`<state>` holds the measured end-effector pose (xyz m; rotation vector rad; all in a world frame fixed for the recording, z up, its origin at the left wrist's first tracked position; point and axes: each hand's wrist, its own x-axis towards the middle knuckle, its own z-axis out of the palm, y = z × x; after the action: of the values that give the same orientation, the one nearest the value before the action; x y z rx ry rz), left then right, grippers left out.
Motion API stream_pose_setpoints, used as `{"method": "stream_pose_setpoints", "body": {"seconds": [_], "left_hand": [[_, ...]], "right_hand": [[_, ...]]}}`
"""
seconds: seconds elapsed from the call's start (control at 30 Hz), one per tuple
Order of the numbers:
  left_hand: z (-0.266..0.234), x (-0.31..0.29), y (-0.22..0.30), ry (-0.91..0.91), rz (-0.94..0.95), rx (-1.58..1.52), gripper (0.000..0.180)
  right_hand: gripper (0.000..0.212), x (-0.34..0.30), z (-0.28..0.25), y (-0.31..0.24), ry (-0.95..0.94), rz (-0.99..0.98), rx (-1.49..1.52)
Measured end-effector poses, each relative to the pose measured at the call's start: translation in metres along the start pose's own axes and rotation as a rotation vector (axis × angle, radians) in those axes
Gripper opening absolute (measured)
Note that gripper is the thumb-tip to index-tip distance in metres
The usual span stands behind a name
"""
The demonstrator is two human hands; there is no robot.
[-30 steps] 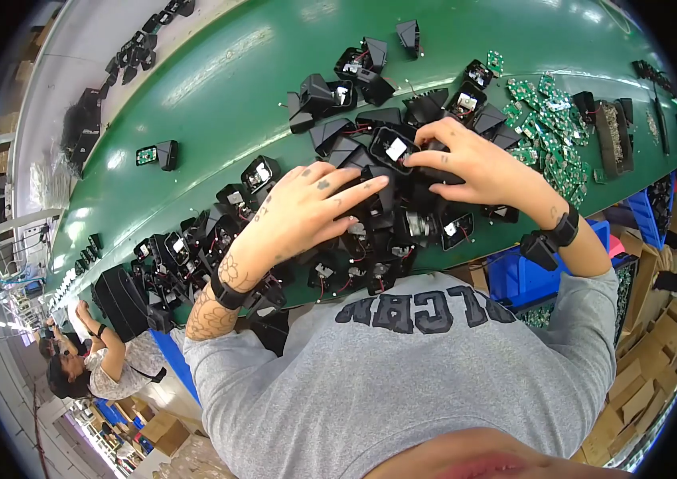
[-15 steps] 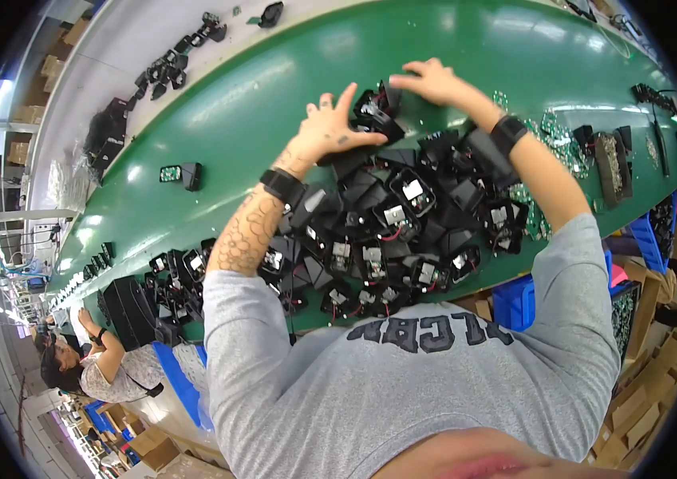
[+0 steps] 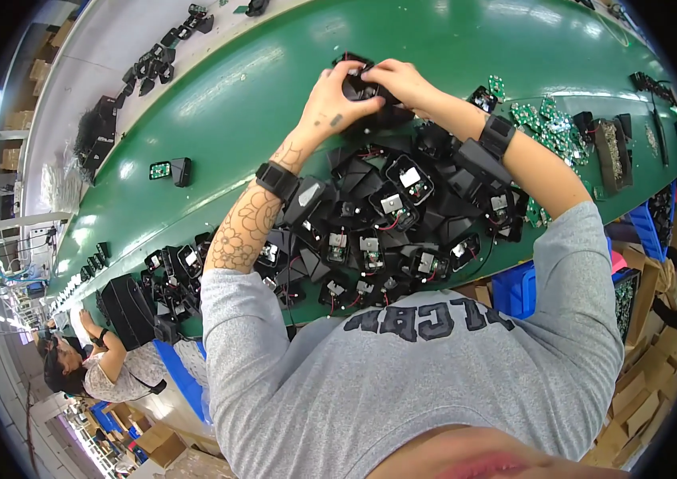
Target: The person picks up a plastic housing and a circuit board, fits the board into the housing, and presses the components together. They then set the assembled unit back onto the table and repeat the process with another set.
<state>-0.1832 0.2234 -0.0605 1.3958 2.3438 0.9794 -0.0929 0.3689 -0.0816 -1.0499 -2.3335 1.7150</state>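
At the far edge of a heap of black plastic housings (image 3: 370, 191), both my hands close in on a small cluster of the same parts. My left hand (image 3: 332, 104) is curled around a black housing (image 3: 351, 61), its thumb stretched along the near side. From the right, my right hand (image 3: 404, 81) bends its fingers onto the same dark part, the fingertips close to those of the left. The hands partly hide what lies between them. Many housings in the heap show silver metal blocks and red wires inside.
Loose green circuit boards (image 3: 554, 132) lie right of the heap, beside a long dark box (image 3: 612, 156). A board and a black cover (image 3: 182, 172) sit apart at left on the green table (image 3: 242, 120). A co-worker (image 3: 107, 367) is at the lower left.
My right hand has moved left and inward from its spread pose. Both hands' fingers have now bent around the black housing. A housing with a board has come into view near my right wrist.
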Motion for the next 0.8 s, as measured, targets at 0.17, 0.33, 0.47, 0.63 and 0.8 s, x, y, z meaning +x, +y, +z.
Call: {"method": "stream_pose_setpoints", "body": {"seconds": [0.17,0.33,0.47,0.63,0.8], "left_hand": [[0.007,0.002,0.004,0.003,-0.007,-0.158,0.064],[-0.004,-0.009,0.019,0.051,0.086,-0.235,0.064],[-0.030,-0.052,0.073,0.015,0.145,-0.301,0.068],[-0.036,-0.131,0.106,-0.217,0.194,-0.009,0.077],[-0.029,-0.162,0.107,-0.256,0.176,0.199,0.078]], "right_hand": [[0.062,0.002,0.012,-0.004,-0.122,-0.091,0.278],[0.044,-0.042,0.005,-0.031,-0.137,-0.234,0.355],[0.050,-0.098,-0.016,-0.026,-0.194,-0.524,0.306],[0.066,-0.179,-0.028,-0.005,-0.264,-0.629,-0.084],[0.067,-0.188,-0.042,0.004,-0.308,-0.768,-0.359]]}}
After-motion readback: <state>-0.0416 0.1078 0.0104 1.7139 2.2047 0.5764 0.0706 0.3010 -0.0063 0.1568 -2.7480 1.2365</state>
